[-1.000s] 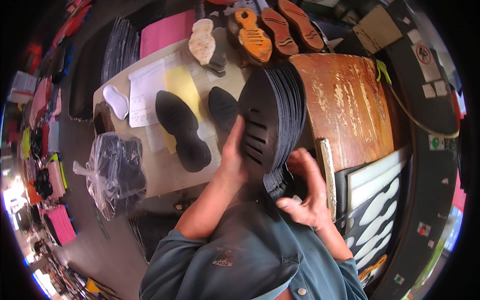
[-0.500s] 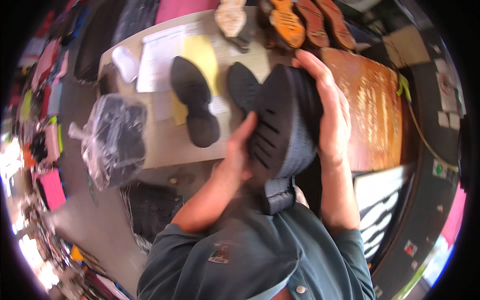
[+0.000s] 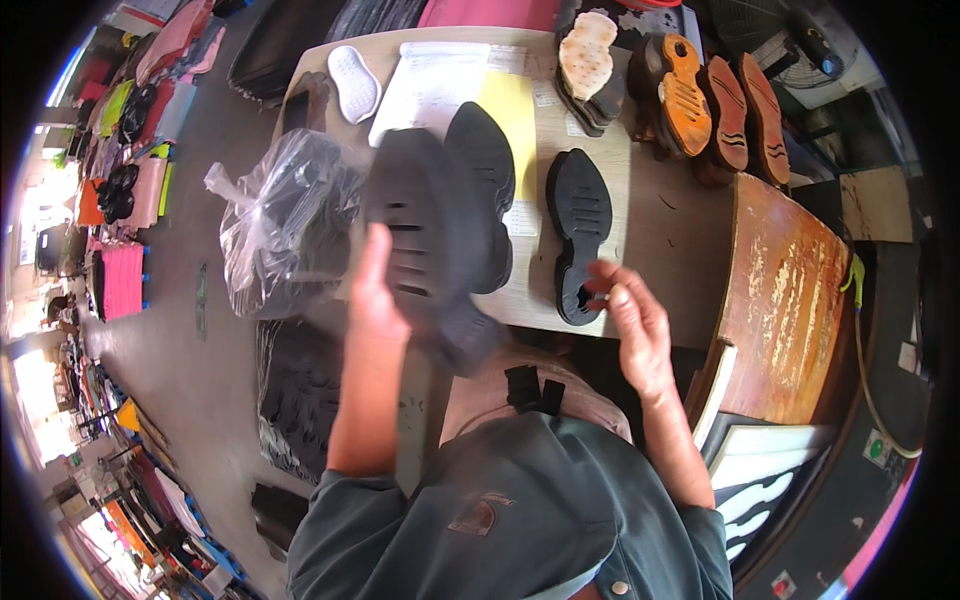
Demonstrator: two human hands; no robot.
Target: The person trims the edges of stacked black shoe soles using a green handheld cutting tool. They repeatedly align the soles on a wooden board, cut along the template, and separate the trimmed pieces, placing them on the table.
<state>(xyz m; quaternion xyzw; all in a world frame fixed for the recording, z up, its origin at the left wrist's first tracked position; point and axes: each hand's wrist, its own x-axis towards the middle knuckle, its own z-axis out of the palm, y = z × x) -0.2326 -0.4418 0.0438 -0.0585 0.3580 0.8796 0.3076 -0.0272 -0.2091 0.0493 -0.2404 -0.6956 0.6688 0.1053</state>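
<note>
Head view shows the left hand (image 3: 378, 305) closed around a thick black sole-shaped stack (image 3: 415, 185) with short slots across its wide part. This stack stands tilted in the hand, above the left part of the pale wooden tabletop (image 3: 537, 290), and it is a little blurred. Its narrow heel part points down, past the near edge of the tabletop. Behind it, partly covered, a black smooth sole-shaped pile (image 3: 488, 165) lies on the tabletop; whether the two touch, I cannot tell.

The right hand (image 3: 637, 325) holds nothing that can be seen. Its fingers are loosely bent and parted, at the heel end of a slotted black sole-shaped pile (image 3: 580, 205), which lies by the near edge. If the fingertips touch this pile or are only just beside it, I cannot tell.

At the left edge of the tabletop there is a knotted transparent plastic bag (image 3: 285, 235) with black contents. Near the far left corner lies a white dotted sole-shaped piece (image 3: 353, 85), and beside it are white printed papers (image 3: 425, 80) and a yellow sheet (image 3: 517, 110). Toward the far right corner is an orange slotted sole (image 3: 685, 95).
</note>
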